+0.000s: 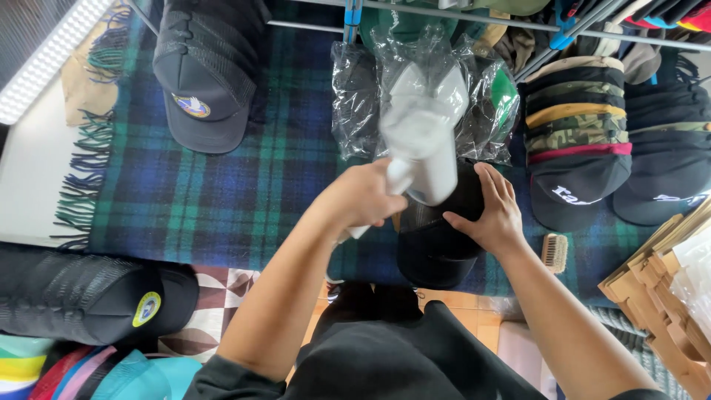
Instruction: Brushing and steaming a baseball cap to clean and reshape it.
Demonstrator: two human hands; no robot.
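My left hand (361, 196) grips the handle of a white hand-held steamer (422, 137), blurred, held over a black cap (437, 237). The black cap lies on a blue and green plaid blanket (244, 178). My right hand (490, 211) rests flat on the right side of the cap, fingers spread against its crown. The steamer's head hides part of the cap's top.
A stack of dark caps (204, 70) sits at the back left, another stack (89, 296) at the near left. Bagged caps (355, 100) lie behind the steamer. Striped and black cap stacks (578, 133) stand right, a small brush (555, 252) and cardboard pieces (659, 296) nearby.
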